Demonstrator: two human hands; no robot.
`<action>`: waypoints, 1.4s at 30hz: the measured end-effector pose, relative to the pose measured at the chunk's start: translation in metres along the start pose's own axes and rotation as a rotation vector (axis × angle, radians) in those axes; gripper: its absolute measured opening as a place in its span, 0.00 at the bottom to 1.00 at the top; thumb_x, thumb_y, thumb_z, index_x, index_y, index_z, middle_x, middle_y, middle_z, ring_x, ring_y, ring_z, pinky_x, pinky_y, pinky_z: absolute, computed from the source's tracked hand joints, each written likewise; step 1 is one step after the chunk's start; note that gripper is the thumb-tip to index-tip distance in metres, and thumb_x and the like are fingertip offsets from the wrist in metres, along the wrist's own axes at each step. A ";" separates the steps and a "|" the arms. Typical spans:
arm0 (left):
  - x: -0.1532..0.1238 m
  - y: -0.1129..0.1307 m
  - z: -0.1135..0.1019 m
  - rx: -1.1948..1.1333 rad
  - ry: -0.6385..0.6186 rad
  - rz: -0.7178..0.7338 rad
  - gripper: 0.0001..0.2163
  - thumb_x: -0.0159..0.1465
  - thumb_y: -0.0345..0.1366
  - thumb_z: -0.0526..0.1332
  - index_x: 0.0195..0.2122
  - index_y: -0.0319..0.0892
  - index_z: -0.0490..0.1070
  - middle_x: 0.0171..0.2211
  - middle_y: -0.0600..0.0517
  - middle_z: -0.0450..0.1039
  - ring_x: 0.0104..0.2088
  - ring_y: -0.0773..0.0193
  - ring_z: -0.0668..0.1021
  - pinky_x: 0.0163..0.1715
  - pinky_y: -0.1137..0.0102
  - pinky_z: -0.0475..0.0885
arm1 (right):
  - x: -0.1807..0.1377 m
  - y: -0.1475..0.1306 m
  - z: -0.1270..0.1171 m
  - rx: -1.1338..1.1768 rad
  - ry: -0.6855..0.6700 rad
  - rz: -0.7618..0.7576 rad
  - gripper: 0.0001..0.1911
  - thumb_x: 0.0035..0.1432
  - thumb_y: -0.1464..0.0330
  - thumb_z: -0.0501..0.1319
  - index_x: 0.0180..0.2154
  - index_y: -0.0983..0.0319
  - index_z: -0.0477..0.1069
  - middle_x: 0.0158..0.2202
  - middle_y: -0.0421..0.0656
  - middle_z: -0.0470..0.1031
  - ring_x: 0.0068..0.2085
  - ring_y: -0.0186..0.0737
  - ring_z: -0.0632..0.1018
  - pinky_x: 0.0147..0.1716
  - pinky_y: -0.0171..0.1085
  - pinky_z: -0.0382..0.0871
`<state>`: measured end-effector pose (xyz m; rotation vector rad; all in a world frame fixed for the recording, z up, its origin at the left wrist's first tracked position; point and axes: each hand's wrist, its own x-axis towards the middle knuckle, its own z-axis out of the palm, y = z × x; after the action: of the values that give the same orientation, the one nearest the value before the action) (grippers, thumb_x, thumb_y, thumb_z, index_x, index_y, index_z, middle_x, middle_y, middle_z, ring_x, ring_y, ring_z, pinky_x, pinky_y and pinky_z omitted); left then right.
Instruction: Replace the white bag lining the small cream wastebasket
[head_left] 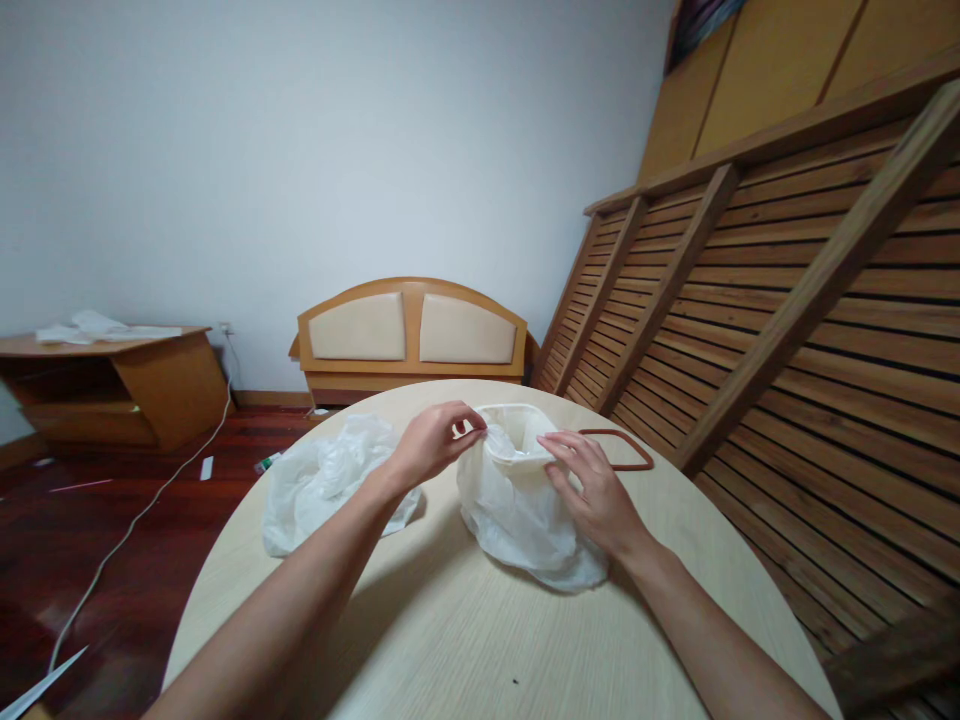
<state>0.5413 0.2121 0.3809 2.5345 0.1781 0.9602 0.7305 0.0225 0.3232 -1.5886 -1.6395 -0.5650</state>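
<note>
A small white container (517,425) stands on the round pale wooden table (465,640), with a thin white plastic bag (517,520) draped over and around it. My left hand (435,440) pinches the bag's edge at the container's left rim. My right hand (592,490) presses the bag against the container's right side, fingers curled on the plastic. A second crumpled white plastic bag (322,480) lies on the table to the left, beside my left forearm.
A brown square ring frame (622,450) lies flat on the table behind my right hand. A slatted wooden bed frame (787,300) leans along the right. A padded headboard (412,335) stands at the wall, a low wooden cabinet (127,390) at left, a cable on the dark floor.
</note>
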 end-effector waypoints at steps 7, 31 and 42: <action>-0.004 0.011 0.010 0.090 -0.050 0.250 0.08 0.65 0.41 0.64 0.42 0.44 0.75 0.42 0.48 0.77 0.45 0.58 0.76 0.46 0.64 0.73 | 0.003 -0.013 0.008 -0.114 0.041 0.017 0.21 0.68 0.66 0.56 0.61 0.56 0.66 0.51 0.47 0.75 0.54 0.50 0.71 0.56 0.53 0.66; -0.006 -0.007 0.014 0.087 0.019 0.289 0.11 0.65 0.41 0.62 0.45 0.42 0.73 0.47 0.44 0.75 0.51 0.56 0.75 0.53 0.60 0.70 | -0.004 -0.020 -0.015 0.123 -0.685 0.133 0.05 0.56 0.71 0.60 0.31 0.59 0.75 0.30 0.41 0.78 0.30 0.38 0.75 0.31 0.35 0.62; -0.007 0.023 0.025 0.172 -0.226 0.441 0.05 0.63 0.37 0.62 0.39 0.42 0.72 0.40 0.48 0.75 0.42 0.58 0.75 0.45 0.64 0.69 | -0.001 -0.021 -0.010 0.701 -0.062 0.319 0.11 0.62 0.62 0.63 0.46 0.57 0.71 0.41 0.43 0.77 0.42 0.38 0.79 0.41 0.35 0.74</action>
<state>0.5516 0.1806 0.3698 2.8829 -0.3978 0.8259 0.7117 0.0116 0.3321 -1.2898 -1.3681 0.2170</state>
